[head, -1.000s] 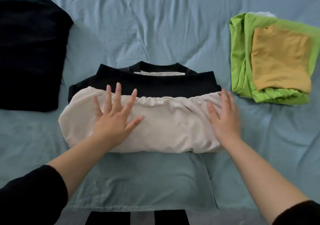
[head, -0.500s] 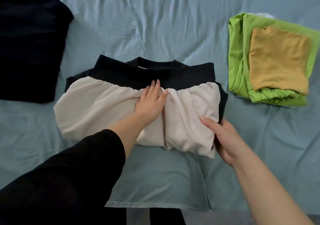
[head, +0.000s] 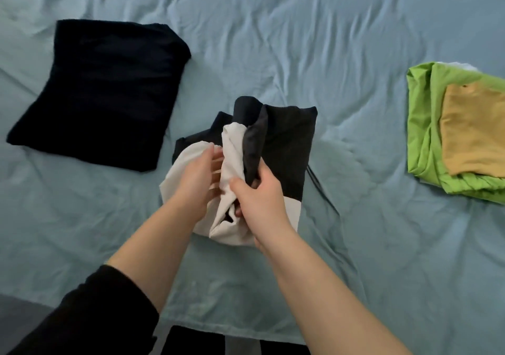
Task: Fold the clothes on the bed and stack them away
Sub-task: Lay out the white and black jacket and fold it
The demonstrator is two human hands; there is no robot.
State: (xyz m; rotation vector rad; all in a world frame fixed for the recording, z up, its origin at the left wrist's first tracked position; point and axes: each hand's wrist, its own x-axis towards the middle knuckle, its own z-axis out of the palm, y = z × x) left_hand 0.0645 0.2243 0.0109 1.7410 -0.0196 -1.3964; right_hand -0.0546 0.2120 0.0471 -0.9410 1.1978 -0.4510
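Note:
A black-and-cream garment [head: 284,141] lies mid-bed, its right half lifted and turned over toward the left. My right hand [head: 259,193] grips that raised fold, fingers curled round the cream and black cloth. My left hand [head: 199,179] lies with straight fingers against the cream part [head: 180,168] beside the fold. A thin black drawstring [head: 317,185] trails off the garment's right side.
A folded black garment [head: 106,92] lies on the bed at the left. At the right edge sits a folded green piece [head: 426,125] with a mustard-yellow one [head: 475,130] on top. Wrinkled light-blue sheet [head: 300,40] covers the bed; its near edge runs along the bottom.
My right hand took hold of the garment's right side and has raised it, folding it over leftward. My left hand shifted from the waistband centre to the cream cloth beside the fold.

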